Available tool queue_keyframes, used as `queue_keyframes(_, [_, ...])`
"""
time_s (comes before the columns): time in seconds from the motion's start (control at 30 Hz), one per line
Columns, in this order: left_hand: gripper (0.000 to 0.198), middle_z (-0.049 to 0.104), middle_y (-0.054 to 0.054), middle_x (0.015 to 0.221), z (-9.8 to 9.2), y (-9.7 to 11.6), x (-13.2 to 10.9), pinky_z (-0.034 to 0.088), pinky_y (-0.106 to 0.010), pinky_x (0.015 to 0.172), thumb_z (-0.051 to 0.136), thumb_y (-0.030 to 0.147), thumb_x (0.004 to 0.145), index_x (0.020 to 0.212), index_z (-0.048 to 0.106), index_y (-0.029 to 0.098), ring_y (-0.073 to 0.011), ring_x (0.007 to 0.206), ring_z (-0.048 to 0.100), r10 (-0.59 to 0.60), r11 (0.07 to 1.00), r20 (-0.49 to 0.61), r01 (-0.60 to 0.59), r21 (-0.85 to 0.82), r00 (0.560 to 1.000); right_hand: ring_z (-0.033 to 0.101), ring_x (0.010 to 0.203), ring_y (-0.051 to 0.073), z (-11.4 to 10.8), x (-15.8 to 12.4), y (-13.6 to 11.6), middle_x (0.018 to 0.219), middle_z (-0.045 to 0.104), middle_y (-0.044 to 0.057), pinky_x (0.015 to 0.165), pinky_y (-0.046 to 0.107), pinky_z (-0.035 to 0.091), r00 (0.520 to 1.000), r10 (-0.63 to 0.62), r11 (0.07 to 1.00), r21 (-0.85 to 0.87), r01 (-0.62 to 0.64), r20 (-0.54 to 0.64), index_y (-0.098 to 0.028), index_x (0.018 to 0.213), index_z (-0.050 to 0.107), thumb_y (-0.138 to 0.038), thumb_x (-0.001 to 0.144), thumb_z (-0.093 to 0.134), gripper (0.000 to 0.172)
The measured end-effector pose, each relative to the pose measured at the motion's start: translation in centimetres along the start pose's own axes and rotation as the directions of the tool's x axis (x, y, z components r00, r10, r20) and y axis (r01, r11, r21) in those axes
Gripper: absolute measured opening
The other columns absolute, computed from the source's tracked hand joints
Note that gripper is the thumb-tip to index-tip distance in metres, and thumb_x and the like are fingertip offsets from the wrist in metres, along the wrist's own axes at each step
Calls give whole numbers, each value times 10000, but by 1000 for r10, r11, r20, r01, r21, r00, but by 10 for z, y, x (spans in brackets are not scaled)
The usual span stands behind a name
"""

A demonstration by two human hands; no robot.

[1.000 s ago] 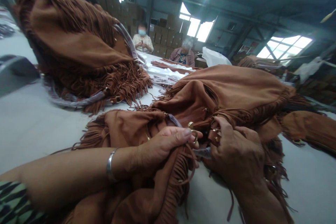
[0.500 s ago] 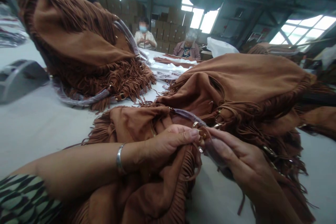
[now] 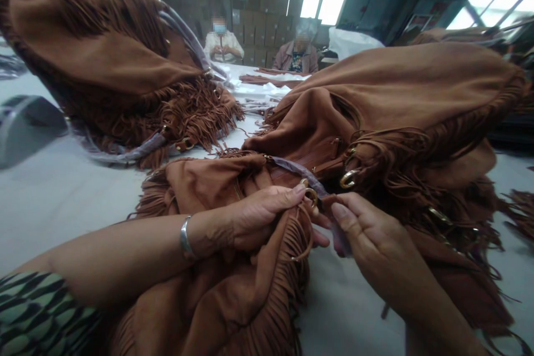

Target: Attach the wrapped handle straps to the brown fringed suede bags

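Note:
A brown fringed bag (image 3: 250, 311) lies bunched in front of me, its strap handle (image 3: 297, 169) wrapped in clear plastic. My left hand (image 3: 262, 211), with a silver bracelet at the wrist, is closed on the bag's edge at a gold ring (image 3: 311, 196). Thumb and fingertips pinch just beside that ring. Right of it, my right hand (image 3: 371, 231) is closed, pinching the brown leather tab (image 3: 330, 200) at the handle's end. Some loose plastic hangs below the tab. Whether the tab still passes through the ring I cannot tell.
Another fringed bag (image 3: 400, 100) lies close behind on the right, and one more (image 3: 104, 61) stands at the left. A grey tape-dispenser-like object (image 3: 31, 128) sits at the left edge. Two people (image 3: 223, 44) sit across the white table (image 3: 104, 194), with stacked cartons (image 3: 267, 22) behind.
My right hand has drawn slightly away from the left with the tab, so the gold ring now shows between them. The left hand keeps its hold. The view has tilted down.

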State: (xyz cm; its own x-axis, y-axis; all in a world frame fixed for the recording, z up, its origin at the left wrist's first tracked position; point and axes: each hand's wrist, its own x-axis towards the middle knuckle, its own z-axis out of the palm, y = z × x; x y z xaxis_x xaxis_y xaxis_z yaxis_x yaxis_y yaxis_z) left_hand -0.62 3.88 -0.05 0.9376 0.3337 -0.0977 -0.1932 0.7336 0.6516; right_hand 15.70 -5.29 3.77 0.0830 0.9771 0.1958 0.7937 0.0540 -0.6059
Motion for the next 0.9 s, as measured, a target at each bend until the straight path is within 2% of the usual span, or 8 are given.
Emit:
queue_keyframes(0.13, [355,677,-141,877,3,2,-3,521,-338,740,539,452,880,957,570,107,-237,814,680,-48,998,73,51,-43,996,456,462,103,-7,4,6,536,512,-29,446,225,354,994,90,980,174,-100,61,-173,844,619,-434,905,473,305])
queue_keyframes(0.23, [358,667,-123,858,3,2,-5,527,-355,714,536,453,880,972,570,109,-229,778,674,-69,994,116,78,-76,991,508,541,115,-14,5,8,627,589,6,490,227,390,977,5,979,197,-48,211,-158,809,648,-400,888,517,287])
queue_keyframes(0.3, [357,661,-115,833,1,2,-5,532,-368,707,536,449,880,949,577,101,-216,738,669,-93,991,112,103,-90,989,569,632,137,-19,4,7,718,645,25,562,236,434,964,-57,980,198,4,260,-161,848,667,-364,891,524,252])
queue_keyframes(0.43, [347,658,-111,802,-1,2,-6,528,-339,663,569,436,860,917,584,95,-201,691,653,-97,993,101,102,-54,990,633,756,165,-23,1,5,847,699,34,661,244,473,957,-101,973,225,39,271,-180,940,694,-317,902,525,220])
queue_keyframes(0.53, [364,647,-95,764,1,0,-7,511,-293,642,589,456,841,909,575,99,-176,659,633,-76,996,70,78,-36,995,631,716,147,-22,1,4,804,698,11,648,229,476,957,-107,974,224,46,271,-199,988,698,-309,909,524,220])
queue_keyframes(0.63, [362,641,-83,714,4,-3,-7,499,-275,614,590,467,835,897,560,111,-164,618,616,-60,998,41,59,10,997,638,760,139,-19,0,4,833,703,-2,695,224,473,948,-158,971,220,98,277,-218,1011,701,-282,914,519,216])
queue_keyframes(0.8, [363,637,-89,691,5,-4,-5,497,-276,584,624,450,808,846,576,92,-168,589,615,-40,994,14,38,107,999,635,716,138,-17,0,4,808,706,6,646,224,443,929,-211,974,147,173,303,-193,901,724,-240,896,523,206])
queue_keyframes(0.9, [368,646,-93,690,6,-2,-6,501,-261,577,672,435,773,820,592,79,-160,579,619,-76,987,-9,77,142,997,625,679,130,-18,-1,4,749,695,0,615,214,424,932,-207,977,112,182,297,-180,825,724,-211,870,536,196])
